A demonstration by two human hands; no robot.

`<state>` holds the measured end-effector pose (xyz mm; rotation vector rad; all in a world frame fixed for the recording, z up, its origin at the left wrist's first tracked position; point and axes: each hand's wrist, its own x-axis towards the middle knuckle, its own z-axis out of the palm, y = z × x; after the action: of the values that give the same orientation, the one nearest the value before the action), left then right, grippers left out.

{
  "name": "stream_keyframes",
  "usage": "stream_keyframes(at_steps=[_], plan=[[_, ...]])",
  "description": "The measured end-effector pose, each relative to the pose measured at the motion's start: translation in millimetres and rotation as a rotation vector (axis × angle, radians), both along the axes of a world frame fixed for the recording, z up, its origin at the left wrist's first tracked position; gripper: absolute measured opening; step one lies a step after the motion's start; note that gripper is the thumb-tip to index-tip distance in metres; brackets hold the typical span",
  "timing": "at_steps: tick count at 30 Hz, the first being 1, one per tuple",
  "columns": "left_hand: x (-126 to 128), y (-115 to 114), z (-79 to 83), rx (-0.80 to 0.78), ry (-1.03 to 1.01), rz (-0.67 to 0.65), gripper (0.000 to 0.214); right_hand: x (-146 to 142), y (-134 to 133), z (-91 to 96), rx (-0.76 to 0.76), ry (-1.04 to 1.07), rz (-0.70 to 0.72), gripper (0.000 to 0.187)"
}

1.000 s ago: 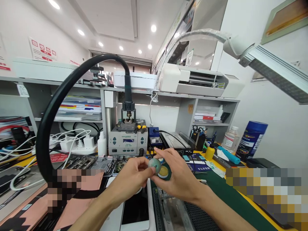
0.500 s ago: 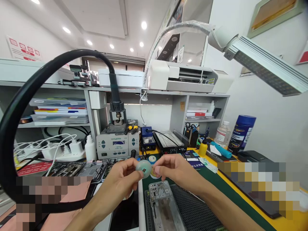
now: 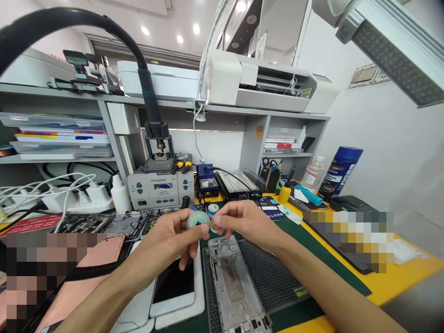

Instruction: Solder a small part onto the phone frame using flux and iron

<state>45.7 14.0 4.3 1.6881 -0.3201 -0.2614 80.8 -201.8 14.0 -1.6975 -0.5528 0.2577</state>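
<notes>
My left hand (image 3: 182, 233) pinches a pale green round disc (image 3: 197, 219) with a dark centre, perhaps a small spool; I cannot tell for sure. My right hand (image 3: 239, 219) is just to its right, thumb and fingertips pressed together close to the disc's edge. Anything between those fingertips is too small to make out. Below both hands a bare silver phone frame (image 3: 236, 282) lies on a dark perforated mat (image 3: 277, 270). Behind the fingers stands a small round tin (image 3: 213, 209) with a blue and white lid, partly covered by my right hand.
White-framed tablets or phones (image 3: 176, 289) lie left of the mat. A grey soldering station (image 3: 161, 190) and a black heating plate (image 3: 239, 185) stand behind. At right are a yellow bottle (image 3: 284, 194), a blue spray can (image 3: 342, 171) and a dark flat panel (image 3: 336, 243). A black hose (image 3: 114, 30) arches overhead at left.
The view has tilted down and closer, showing more of the phone frame and the white-framed devices. Both hands stay together around the green disc.
</notes>
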Motion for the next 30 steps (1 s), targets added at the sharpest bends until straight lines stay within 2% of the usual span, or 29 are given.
stream_keyframes(at_steps=[13,18,22,26,30], plan=[[0,-1,-0.4,0.048,-0.030,0.052,0.028,3,-2,-4.4,0.073,0.006,0.020,0.020],[1,-4,-1.2,0.078,-0.058,0.071,0.042,0,4,-4.2,0.083,-0.068,-0.024,0.017],[3,-2,-2.1,0.156,-0.120,0.118,0.062,-1,1,-0.3,-0.045,-0.099,0.020,0.025],[3,10,-0.9,0.272,-0.159,0.109,0.054,8,-12,5.5,-0.208,-0.189,-0.079,0.032],[-2,23,2.6,0.478,-0.106,0.000,0.042,21,-26,5.9,-0.409,-0.285,-0.148,0.027]])
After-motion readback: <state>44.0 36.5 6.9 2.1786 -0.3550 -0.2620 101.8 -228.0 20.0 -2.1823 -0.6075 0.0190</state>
